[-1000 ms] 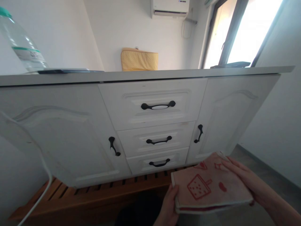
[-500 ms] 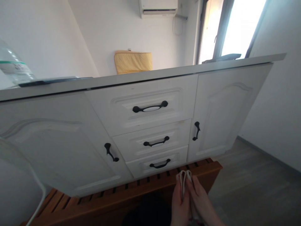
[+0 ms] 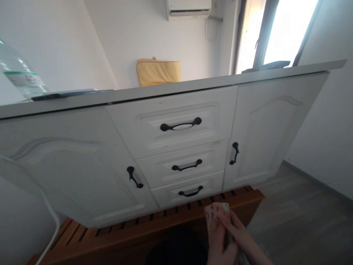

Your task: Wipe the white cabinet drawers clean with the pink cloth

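1. White walls (image 3: 121, 40) meet in a corner behind the cabinet; an air conditioner (image 3: 189, 8) hangs high on the far wall, and bright light comes through a dark-framed window (image 3: 289, 31) at the right.
2. Below the window, grayish flooring (image 3: 278, 217) shows to the right of a white cabinet (image 3: 259, 147). Its front has three stacked drawers (image 3: 151, 138) between two panelled doors, all closed, each with a dark handle.
3. On the cabinet's top (image 3: 154, 90), near the left end, a clear bottle (image 3: 23, 73) with a green-edged label stands beside a dark, flat object (image 3: 71, 94) along the front edge. Another dark object (image 3: 275, 65) lies near the right end, too indistinct to identify.
4. Beyond the top's far edge rises a yellow quilted piece (image 3: 158, 73).
5. Along the cabinet's foot runs a brown wooden bench (image 3: 165, 224) with a slatted top. A white cable (image 3: 52, 211) hangs at the left, passing in front of the bench's left end.
6. A pale cloth (image 3: 210, 211) with red marks is held up in front of the bench's front edge, near its right corner.
7. Both hands grip the cloth: the left hand (image 3: 217, 235) has its fingers closed around it, and the right hand (image 3: 234, 224), just beside and touching, has its fingers bent against it. Their undersides are hidden.
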`<action>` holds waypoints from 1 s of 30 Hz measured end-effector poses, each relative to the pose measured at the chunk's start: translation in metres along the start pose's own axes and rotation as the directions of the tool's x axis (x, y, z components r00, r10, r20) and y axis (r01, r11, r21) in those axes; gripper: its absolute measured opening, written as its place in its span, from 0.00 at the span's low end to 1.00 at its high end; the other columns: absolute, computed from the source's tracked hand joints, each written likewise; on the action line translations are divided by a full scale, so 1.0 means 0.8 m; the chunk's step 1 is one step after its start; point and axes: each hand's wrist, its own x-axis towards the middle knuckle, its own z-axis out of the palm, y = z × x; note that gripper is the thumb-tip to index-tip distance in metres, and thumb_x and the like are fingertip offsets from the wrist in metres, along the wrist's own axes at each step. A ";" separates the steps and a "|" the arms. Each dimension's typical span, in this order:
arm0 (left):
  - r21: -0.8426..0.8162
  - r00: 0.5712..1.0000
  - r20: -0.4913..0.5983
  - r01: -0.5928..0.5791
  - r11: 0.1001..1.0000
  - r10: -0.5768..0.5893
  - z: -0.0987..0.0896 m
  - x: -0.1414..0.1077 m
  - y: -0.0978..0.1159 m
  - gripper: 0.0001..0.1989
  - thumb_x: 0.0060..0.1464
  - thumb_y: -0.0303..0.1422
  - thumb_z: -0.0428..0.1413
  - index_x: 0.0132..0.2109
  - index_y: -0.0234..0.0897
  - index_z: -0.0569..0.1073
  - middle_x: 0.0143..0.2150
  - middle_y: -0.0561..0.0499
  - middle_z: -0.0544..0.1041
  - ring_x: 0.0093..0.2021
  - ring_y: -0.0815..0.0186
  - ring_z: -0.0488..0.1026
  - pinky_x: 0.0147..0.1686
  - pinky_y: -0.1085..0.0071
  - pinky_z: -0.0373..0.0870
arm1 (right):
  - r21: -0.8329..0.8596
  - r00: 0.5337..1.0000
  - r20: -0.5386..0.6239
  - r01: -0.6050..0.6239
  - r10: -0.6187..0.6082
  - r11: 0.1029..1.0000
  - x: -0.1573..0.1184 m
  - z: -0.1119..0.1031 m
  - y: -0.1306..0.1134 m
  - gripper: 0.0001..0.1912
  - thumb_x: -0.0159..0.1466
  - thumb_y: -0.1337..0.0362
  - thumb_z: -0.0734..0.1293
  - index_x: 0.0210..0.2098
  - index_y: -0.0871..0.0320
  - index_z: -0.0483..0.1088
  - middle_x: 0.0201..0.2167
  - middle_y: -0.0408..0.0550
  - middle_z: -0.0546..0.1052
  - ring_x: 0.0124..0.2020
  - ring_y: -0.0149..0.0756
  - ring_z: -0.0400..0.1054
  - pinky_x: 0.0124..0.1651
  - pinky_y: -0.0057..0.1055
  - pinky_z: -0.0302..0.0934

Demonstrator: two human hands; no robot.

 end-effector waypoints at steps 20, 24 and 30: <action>-0.708 0.794 0.547 0.608 0.359 -0.265 -0.031 -0.008 0.066 0.38 0.49 0.59 0.61 0.52 0.28 0.74 0.50 0.37 0.78 0.51 0.53 0.74 0.52 0.62 0.65 | -0.502 0.839 0.500 0.484 -0.216 0.717 -0.030 -0.036 -0.018 0.17 0.64 0.53 0.64 0.47 0.49 0.80 0.48 0.44 0.82 0.51 0.45 0.75 0.56 0.35 0.67; -0.662 0.740 0.525 0.666 0.344 -0.421 -0.037 -0.011 0.058 0.26 0.47 0.45 0.67 0.44 0.24 0.76 0.37 0.41 0.80 0.36 0.61 0.76 0.42 0.68 0.66 | -0.528 0.722 0.634 0.666 -0.277 0.527 -0.048 -0.029 0.006 0.14 0.63 0.67 0.66 0.44 0.44 0.78 0.45 0.39 0.83 0.45 0.37 0.77 0.49 0.28 0.68; -0.629 0.688 0.438 0.694 0.350 -0.578 -0.040 -0.016 0.032 0.18 0.41 0.35 0.67 0.36 0.25 0.77 0.32 0.42 0.79 0.32 0.64 0.74 0.38 0.70 0.66 | -0.570 0.608 0.748 0.794 -0.268 0.211 -0.054 -0.032 0.005 0.19 0.62 0.72 0.65 0.47 0.44 0.74 0.39 0.37 0.82 0.35 0.33 0.76 0.32 0.22 0.63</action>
